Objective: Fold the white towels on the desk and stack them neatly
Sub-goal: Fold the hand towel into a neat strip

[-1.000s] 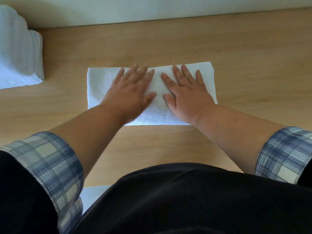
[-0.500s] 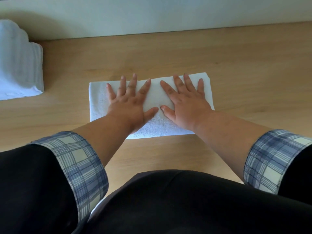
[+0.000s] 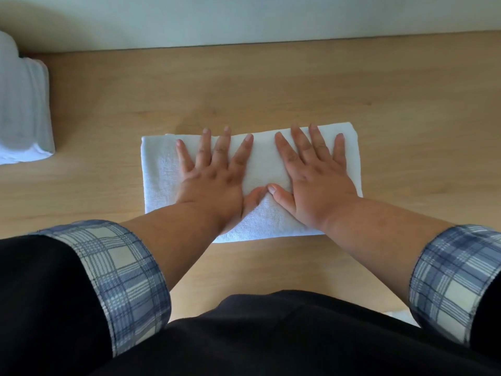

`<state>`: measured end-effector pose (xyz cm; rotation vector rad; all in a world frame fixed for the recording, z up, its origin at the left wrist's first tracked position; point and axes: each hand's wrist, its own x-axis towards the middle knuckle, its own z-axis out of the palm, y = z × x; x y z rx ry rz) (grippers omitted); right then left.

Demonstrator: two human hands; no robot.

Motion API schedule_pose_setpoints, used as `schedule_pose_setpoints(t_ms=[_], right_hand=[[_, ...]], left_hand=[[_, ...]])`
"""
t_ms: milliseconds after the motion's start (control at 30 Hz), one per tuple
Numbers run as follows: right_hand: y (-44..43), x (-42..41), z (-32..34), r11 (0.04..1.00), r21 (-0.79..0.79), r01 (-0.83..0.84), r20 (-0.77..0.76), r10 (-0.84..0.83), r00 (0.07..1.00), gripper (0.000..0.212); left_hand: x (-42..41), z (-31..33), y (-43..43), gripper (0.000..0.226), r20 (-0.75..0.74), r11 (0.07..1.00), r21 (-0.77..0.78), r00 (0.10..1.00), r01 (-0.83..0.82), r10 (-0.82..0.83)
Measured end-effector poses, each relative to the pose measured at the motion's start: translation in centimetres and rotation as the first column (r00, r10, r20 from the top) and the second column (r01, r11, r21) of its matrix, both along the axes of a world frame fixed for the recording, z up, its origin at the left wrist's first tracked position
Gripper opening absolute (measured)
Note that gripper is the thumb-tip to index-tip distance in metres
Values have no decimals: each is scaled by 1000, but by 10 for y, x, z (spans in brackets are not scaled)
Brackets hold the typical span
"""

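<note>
A white towel (image 3: 264, 156), folded into a long rectangle, lies flat on the wooden desk (image 3: 271, 85) in front of me. My left hand (image 3: 214, 175) presses palm-down on its left half with fingers spread. My right hand (image 3: 314, 172) presses palm-down on its right half, fingers spread too. The two thumbs touch near the towel's middle. Neither hand grips the cloth. A stack of folded white towels (image 3: 23, 104) stands at the far left edge of the desk.
A pale wall (image 3: 244, 20) runs along the back of the desk. Bare desk surface lies to the right of the towel and behind it. My dark torso and plaid cuffs (image 3: 130, 283) fill the bottom of the view.
Both hands have spread their fingers wider and slid slightly apart over the towel. The view has tilted, so the towel sits lower in the frame.
</note>
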<state>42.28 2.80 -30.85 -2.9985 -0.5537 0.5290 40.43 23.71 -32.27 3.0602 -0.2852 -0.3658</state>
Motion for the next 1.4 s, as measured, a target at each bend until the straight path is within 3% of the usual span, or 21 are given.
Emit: schedule_pose_setpoints(t_ms=[300, 467, 700, 933, 1067, 1167, 1300, 1400], right_hand=[[0, 0, -4, 1000, 1, 14, 32, -14, 999, 82], [0, -2, -4, 1000, -31, -5, 46, 6, 999, 75], [-1, 0, -5, 998, -57, 1, 48, 1, 999, 74], [1, 2, -2, 991, -131, -5, 23, 8, 1000, 75], [2, 4, 8, 990, -143, -10, -56, 2, 998, 76], [-7, -18, 20, 997, -71, 17, -3, -17, 1000, 75], [-40, -79, 18, 996, -51, -72, 7, 73, 997, 87], [-59, -89, 17, 993, -121, 15, -51, -21, 998, 101]], left_hand=[[2, -1, 1, 75, 27, 998, -37, 999, 45, -44], [5, -3, -3, 78, 14, 999, 22, 999, 34, -35], [6, 10, -1, 79, -64, 998, 21, 997, 54, -53], [-19, 13, 57, 79, -96, 987, 11, 982, -159, 160], [-15, 19, 55, 80, -151, 990, 38, 979, -136, 140], [-23, 29, 53, 80, -118, 986, 97, 982, -138, 149], [-58, 30, 64, 99, -33, 977, 147, 988, 155, -151], [-74, 27, 71, 117, -119, 977, 184, 989, 104, -82]])
